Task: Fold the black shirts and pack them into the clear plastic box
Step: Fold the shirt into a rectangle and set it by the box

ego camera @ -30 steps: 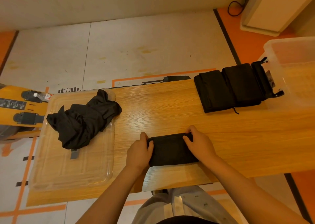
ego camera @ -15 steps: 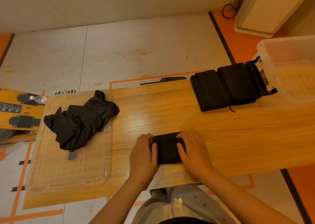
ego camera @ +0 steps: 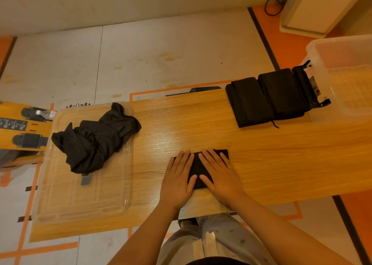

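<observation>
1. The wooden table (ego camera: 181, 123) lies bare across the frame's centre, open for passage.
2. At upper right, the folded black shirts (ego camera: 267, 99) crowd the left wall of the clear plastic box (ego camera: 342, 49).
3. At left, a crumpled black shirt (ego camera: 94, 139) heaps on the clear tray (ego camera: 84, 204).

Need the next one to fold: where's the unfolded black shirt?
In the head view, the crumpled shirt lies on the clear tray at the left end of the table.

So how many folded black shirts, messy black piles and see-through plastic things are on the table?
Folded black shirts: 3, the near shirt under the left hand and right hand, and the far pair side by side
Messy black pile: 1
Clear plastic box: 1
Clear plastic tray: 1
Total: 6
</observation>
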